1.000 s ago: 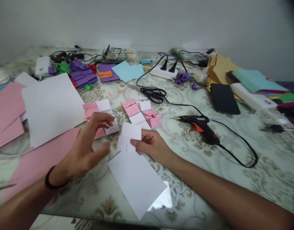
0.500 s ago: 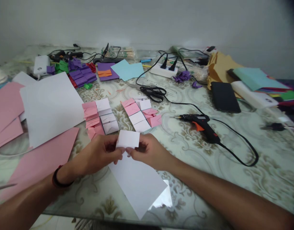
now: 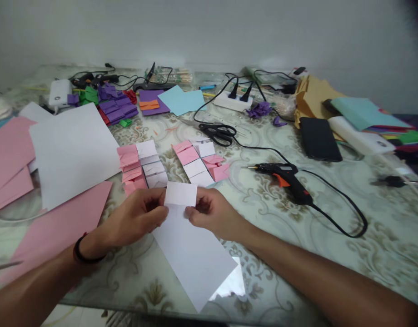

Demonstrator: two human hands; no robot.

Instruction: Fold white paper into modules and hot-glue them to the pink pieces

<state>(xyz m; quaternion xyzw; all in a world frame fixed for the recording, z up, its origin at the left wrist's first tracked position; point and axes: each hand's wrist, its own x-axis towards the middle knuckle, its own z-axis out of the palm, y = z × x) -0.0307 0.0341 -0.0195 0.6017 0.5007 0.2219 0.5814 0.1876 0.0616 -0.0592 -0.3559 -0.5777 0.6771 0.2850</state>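
Between my two hands is a small folded white paper (image 3: pixel 181 194), held up above the table. My left hand (image 3: pixel 141 213) pinches its left edge, and my right hand (image 3: pixel 214 212) grips the right edge, each thumb on the near side. The fingertips behind the paper are hidden. Beneath my hands lies a larger white sheet (image 3: pixel 198 263), turned at an angle. Just beyond them sit folded pink papers (image 3: pixel 130 163) beside folded white papers (image 3: pixel 150 159), and a second pink-and-white group (image 3: pixel 197 170) lies to the right.
A glue gun (image 3: pixel 284 175) with a looping cord lies right of my hands. Black-handled scissors (image 3: pixel 217 131) and a power strip (image 3: pixel 232 101) are farther back. White sheets (image 3: pixel 76 150) and pink sheets (image 3: pixel 59 236) cover the left side. A black phone-like slab (image 3: pixel 320 138) lies at right.
The small white paper has risen slightly, and my thumbs have moved apart from its lower middle toward the sides. Both hands still hold it.
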